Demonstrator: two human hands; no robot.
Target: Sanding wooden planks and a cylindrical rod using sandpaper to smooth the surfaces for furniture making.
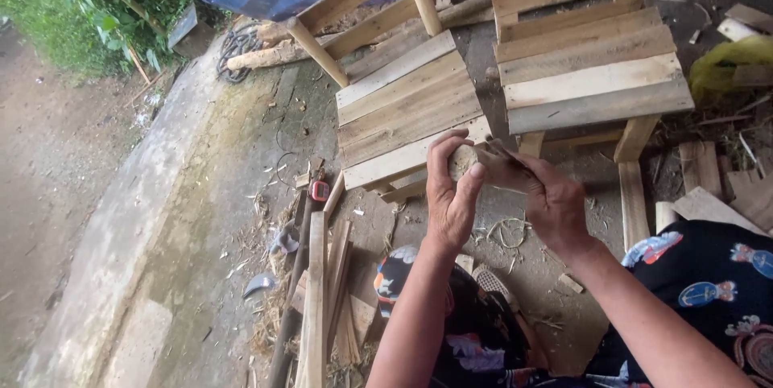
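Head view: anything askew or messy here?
Left chair stands tilted, skewed against the squarer right chair. Loose slats and shavings litter the ground beside a red tape measure. Both hands grip a small wood piece.

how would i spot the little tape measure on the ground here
Start at the left wooden chair and drop to the concrete below its front left corner. There a bundle of wooden strips lies lengthwise; the tape measure sits at its far end. It is the only small red thing among pale wood.

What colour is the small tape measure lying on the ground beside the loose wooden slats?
The tape measure is red with a dark body, seen in the head view.
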